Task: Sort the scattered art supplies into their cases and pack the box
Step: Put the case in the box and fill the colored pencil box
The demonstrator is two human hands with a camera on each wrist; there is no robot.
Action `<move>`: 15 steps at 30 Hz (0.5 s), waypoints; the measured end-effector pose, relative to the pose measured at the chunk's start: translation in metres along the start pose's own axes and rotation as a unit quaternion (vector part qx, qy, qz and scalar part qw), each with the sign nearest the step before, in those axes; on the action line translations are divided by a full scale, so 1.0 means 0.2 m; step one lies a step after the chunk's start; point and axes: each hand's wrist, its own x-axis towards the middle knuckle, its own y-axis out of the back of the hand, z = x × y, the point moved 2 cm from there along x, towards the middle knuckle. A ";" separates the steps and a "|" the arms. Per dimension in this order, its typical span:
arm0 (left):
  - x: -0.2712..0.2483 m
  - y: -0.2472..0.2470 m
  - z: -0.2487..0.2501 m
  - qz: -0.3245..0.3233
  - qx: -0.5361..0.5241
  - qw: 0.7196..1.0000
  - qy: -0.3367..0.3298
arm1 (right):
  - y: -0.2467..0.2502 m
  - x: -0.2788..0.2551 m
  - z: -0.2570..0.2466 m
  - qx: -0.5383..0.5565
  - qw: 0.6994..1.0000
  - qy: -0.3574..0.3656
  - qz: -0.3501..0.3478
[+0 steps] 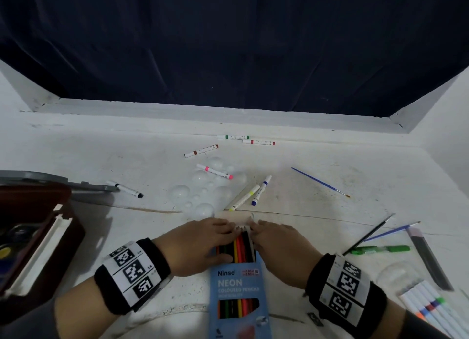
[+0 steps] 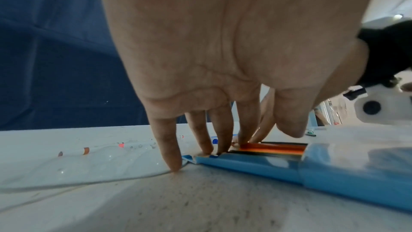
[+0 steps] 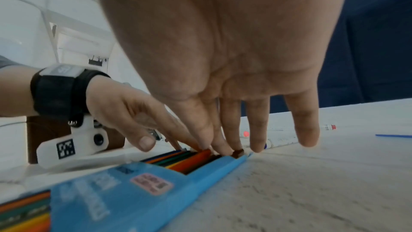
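White worktop [image 1: 330, 237], dark curtain behind. Pencil box [image 1: 238, 285] flat at 6 o'clock, long axis 6-to-12, open end far. Coloured pencils [image 1: 241, 247] protrude there. Left hand [image 1: 200, 245], right hand [image 1: 281, 245] flank mouth, equally near; straight fingers press pencil tips, gripping nothing. Likely push: toward 6. Markers [image 1: 215, 171] scattered 12 o'clock; brush [image 1: 319, 182] at 1.

Black wristbands [image 1: 132, 275] with white coded tags
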 end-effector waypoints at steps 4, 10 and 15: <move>-0.01 0.01 0.03 0.039 0.050 0.998 -0.011 | 0.02 -0.01 -0.01 0.043 0.999 -0.007 0.012; 0.00 0.02 0.05 0.063 0.050 0.997 -0.008 | 0.08 0.01 -0.03 0.095 0.992 -0.022 0.083; 0.01 0.00 0.03 0.074 0.036 0.997 -0.015 | 0.08 0.05 -0.07 0.029 0.998 -0.039 0.033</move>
